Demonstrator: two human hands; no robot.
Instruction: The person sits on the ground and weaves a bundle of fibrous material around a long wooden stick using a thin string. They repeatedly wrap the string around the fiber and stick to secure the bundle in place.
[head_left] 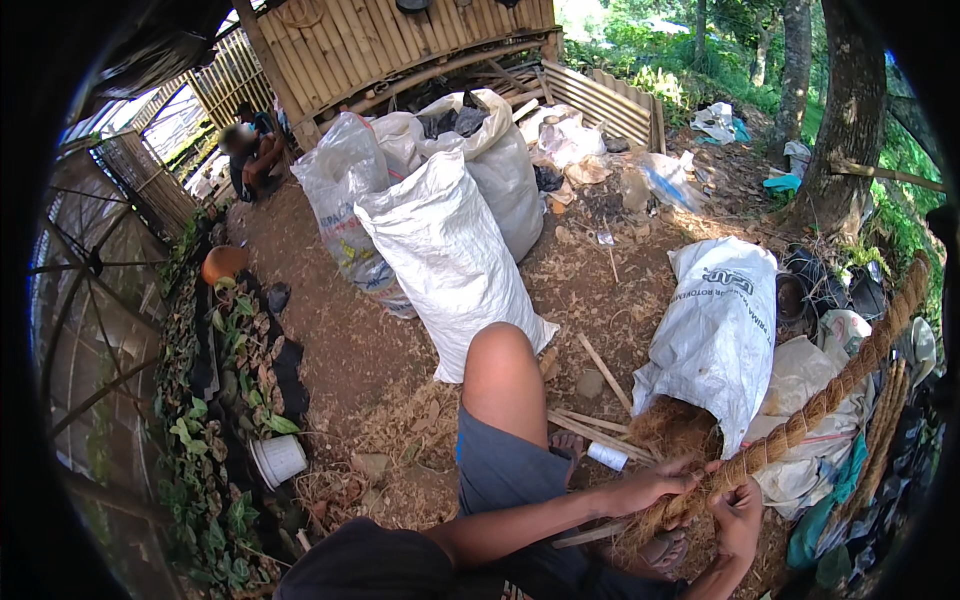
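Note:
My left hand (668, 482) grips the lower end of a long pole wrapped in brown fibre (820, 405), which slants up to the upper right. My right hand (738, 518) is closed just to its right, fingers pinched against the loose fibre at that end. A white sack (708, 320) lies behind the pole with brown fibre (670, 428) spilling from its mouth. A white spool (607, 456) rests on the ground left of my left hand, among thin wooden sticks (605, 373). My bent left knee (500, 360) is in the middle, and loose strands hang under my hands.
Full sacks (450, 260) stand ahead against a bamboo structure (390, 45). Another person (258, 162) crouches at the upper left. A white bucket (277, 462) and plants edge the left side. Trees (840, 140), crumpled plastic (800, 375) and more fibre-wrapped lengths (880, 450) are at the right.

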